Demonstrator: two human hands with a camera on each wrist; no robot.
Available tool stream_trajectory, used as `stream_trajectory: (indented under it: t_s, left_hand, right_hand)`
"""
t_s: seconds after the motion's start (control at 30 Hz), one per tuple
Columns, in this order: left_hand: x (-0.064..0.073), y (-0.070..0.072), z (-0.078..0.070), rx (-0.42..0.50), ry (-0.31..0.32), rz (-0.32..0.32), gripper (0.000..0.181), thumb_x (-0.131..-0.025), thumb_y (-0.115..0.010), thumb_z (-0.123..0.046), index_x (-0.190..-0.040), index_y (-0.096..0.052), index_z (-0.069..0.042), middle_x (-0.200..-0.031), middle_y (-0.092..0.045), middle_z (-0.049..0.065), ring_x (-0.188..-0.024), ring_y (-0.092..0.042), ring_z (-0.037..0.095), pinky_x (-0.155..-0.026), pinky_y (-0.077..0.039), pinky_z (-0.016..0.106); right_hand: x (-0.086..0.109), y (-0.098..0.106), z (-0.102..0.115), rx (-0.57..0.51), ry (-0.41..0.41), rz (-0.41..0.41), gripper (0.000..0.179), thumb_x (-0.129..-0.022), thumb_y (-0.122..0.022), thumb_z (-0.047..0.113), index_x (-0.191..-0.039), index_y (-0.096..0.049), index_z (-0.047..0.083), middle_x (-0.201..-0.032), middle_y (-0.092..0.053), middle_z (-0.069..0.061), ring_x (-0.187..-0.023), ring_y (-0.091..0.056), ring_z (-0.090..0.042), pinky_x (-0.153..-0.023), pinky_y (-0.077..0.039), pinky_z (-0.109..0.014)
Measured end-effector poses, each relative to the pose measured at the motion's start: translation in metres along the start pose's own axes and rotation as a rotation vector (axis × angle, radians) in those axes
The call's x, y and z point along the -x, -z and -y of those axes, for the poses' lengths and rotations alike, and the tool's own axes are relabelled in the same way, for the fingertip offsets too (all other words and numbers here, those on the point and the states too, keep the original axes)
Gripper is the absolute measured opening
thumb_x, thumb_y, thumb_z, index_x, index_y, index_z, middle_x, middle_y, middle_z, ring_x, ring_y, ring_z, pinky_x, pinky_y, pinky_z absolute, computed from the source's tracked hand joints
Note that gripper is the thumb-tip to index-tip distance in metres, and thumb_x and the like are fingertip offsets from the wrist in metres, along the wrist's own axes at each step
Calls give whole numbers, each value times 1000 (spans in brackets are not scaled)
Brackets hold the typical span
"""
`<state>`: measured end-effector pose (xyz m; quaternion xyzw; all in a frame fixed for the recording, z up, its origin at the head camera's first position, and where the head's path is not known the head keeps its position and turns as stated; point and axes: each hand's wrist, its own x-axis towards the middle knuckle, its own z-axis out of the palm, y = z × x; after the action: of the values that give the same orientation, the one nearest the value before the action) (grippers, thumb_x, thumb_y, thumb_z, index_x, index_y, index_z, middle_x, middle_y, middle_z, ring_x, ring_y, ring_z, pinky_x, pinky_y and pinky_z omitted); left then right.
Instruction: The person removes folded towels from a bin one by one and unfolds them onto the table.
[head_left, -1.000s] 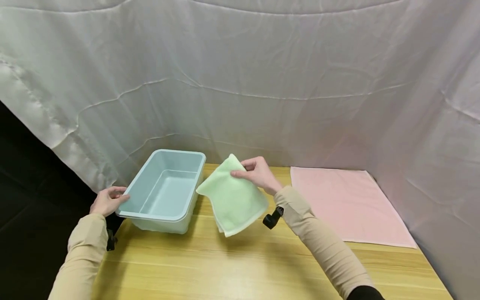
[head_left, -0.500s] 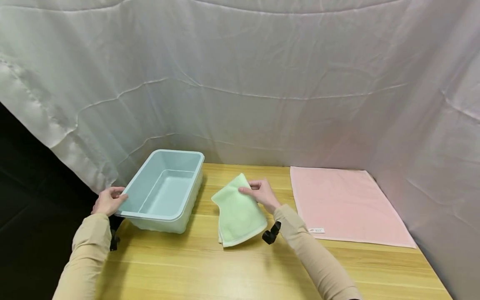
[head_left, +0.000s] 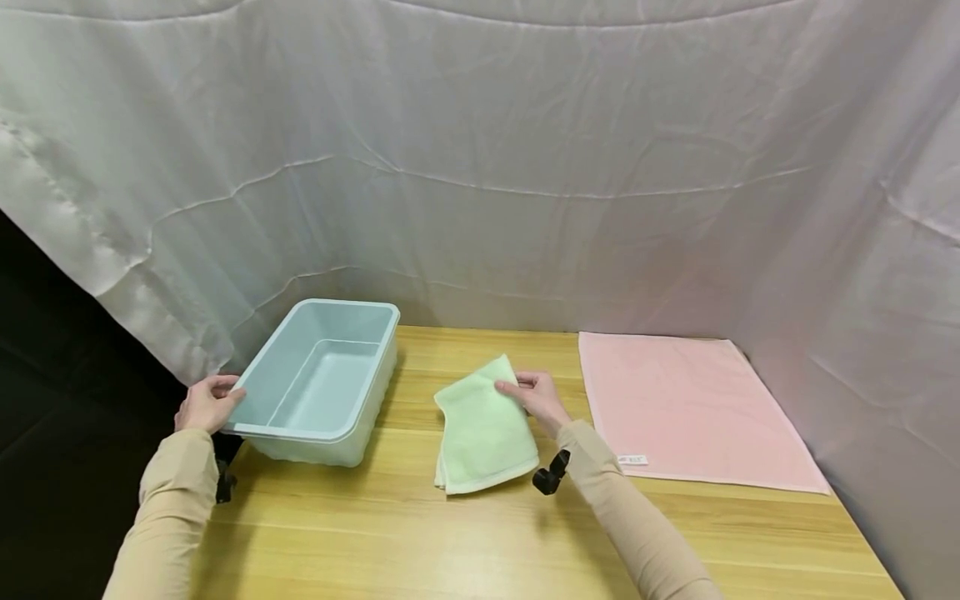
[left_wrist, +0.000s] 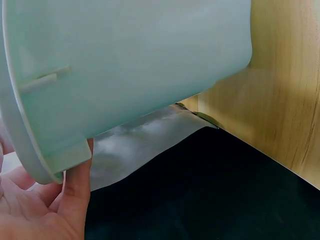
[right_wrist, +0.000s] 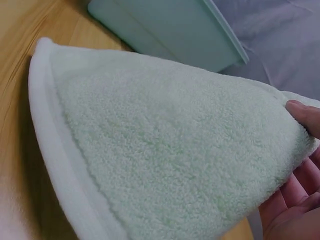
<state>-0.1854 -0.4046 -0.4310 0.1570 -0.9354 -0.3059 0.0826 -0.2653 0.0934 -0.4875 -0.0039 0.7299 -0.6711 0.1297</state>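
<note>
The cloth (head_left: 483,437) has been brought down and drawn away from the tub (head_left: 302,434) over the last second; it was held up close beside the tub's wall, and now it is seen low over the table (head_left: 450,554), between the tub and the towel (head_left: 697,408). The tub has also been shifted slightly to the left, with its rim held by the left hand (head_left: 207,403). From this, the cloth may be judged to be in the course of being lowered, with its placing not yet finished, since it has not been let go. Whether its lower edge is borne by the table cannot be told for sure.

The cloth's upper right edge is pinched by the right hand (head_left: 542,400): the thumb (right_wrist: 302,115) is laid on the upper face, and the other fingers are tucked beneath. From that grip the rest of the cloth is spread out to the left and toward the person, clear of the fingers; a second layer is shown at the lower left, so it seems to be folded. By the left hand the tub's near left corner is pinched, with fingers seen under the rim in the left wrist view
</note>
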Motion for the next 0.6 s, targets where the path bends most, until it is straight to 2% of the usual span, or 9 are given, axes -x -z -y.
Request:
stream_trajectory:
  t_s: [0.07, 0.17, 0.3, 0.4, 0.47, 0.53, 0.6]
  left_hand:
    - [1, -1, 0, 7, 5, 0, 43, -98, -57, -21, -130, -56, 8, -121, -61, 35, -104, -59, 50, -78, -44, 50]
    - [4, -2, -6, 16, 10, 9, 47, -99, -55, -23, -134, -51, 8, -128, -56, 38, -111, -55, 53, -85, -44, 56]
    - [13, -10, -35, -6, -32, -44, 53, -97, -57, -23, -139, -46, 8, -138, -47, 40, -124, -45, 58, -98, -39, 66]
    - [22, -22, -66, 18, -122, -136, 50, -96, -59, -18, -138, -49, 7, -139, -46, 39, -128, -40, 57, -105, -34, 65]
    - [30, -31, -86, 74, -203, -177, 47, -95, -60, -14, -136, -52, 7, -137, -47, 36, -128, -39, 55, -107, -31, 63]
    - [37, -43, -105, 137, -292, -195, 44, -95, -61, -11, -133, -54, 7, -133, -51, 34, -125, -41, 52, -107, -32, 60]
    - [44, -55, -122, 191, -371, -187, 41, -94, -62, -9, -131, -56, 7, -130, -54, 32, -123, -43, 50, -106, -33, 58]
  right_hand:
    - [0, 2, -4, 4, -14, -21, 41, -90, -76, 21, -125, -68, 0, -97, -79, -6, -73, -69, -8, -68, -61, -27]
    - [0, 7, -10, 6, -30, -50, 42, -91, -75, 22, -126, -67, 1, -97, -78, -4, -75, -69, -7, -69, -60, -25]
    - [-1, 15, -21, -10, -52, -79, 40, -93, -73, 22, -126, -67, 1, -93, -77, -2, -74, -68, -8, -68, -59, -24]
    - [-1, 20, -29, -19, -62, -100, 36, -94, -71, 22, -122, -69, 0, -88, -75, 0, -71, -67, -9, -65, -59, -25]
    - [-1, 23, -33, -29, -73, -110, 35, -95, -70, 22, -122, -68, -1, -88, -74, 0, -72, -67, -9, -66, -59, -26]
    - [-1, 25, -37, -28, -80, -117, 35, -96, -69, 22, -123, -68, 0, -90, -73, 0, -73, -68, -10, -67, -60, -27]
    - [-1, 27, -40, -28, -91, -128, 35, -97, -68, 22, -125, -67, 1, -91, -73, -1, -73, -67, -10, -67, -60, -28]
